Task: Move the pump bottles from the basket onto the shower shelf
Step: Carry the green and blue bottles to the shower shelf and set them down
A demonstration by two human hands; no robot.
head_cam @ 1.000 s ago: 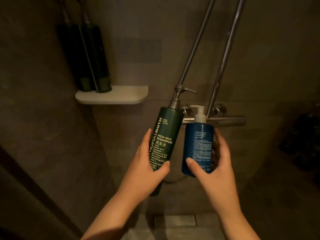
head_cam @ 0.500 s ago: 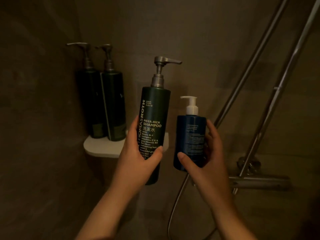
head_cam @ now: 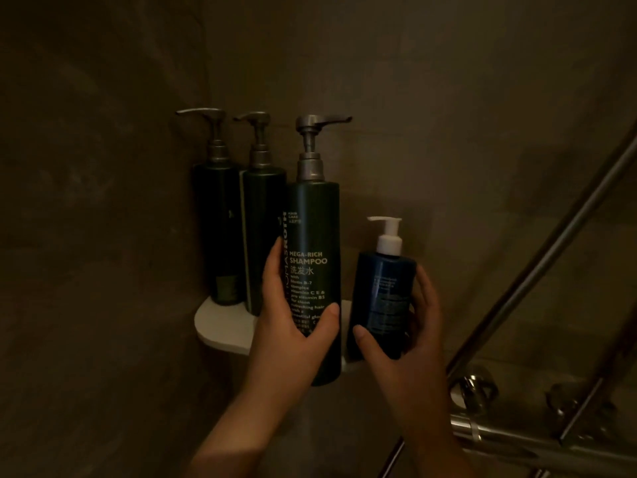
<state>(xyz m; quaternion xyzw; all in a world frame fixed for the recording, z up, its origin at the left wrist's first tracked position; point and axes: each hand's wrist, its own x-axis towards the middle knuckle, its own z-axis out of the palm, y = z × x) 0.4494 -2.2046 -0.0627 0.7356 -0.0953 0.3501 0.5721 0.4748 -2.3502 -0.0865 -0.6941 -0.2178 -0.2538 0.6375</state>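
Left hand: curled round the lower half of the shampoo bottle, thumb across the label, fingertips on its left side. The bottle is upright, with a grey pump on top. It is held in front of the white corner shelf, its base below the shelf's front edge.

Right hand: grips the blue bottle, thumb on the front low down, fingers round the right side. This bottle is upright with a white pump, just right of the shampoo bottle. Whether its base touches the shelf cannot be told.

On the shelf: two dark bottles stand upright side by side against the corner, just left of the shampoo bottle.

A metal rail and mixer are at the right.
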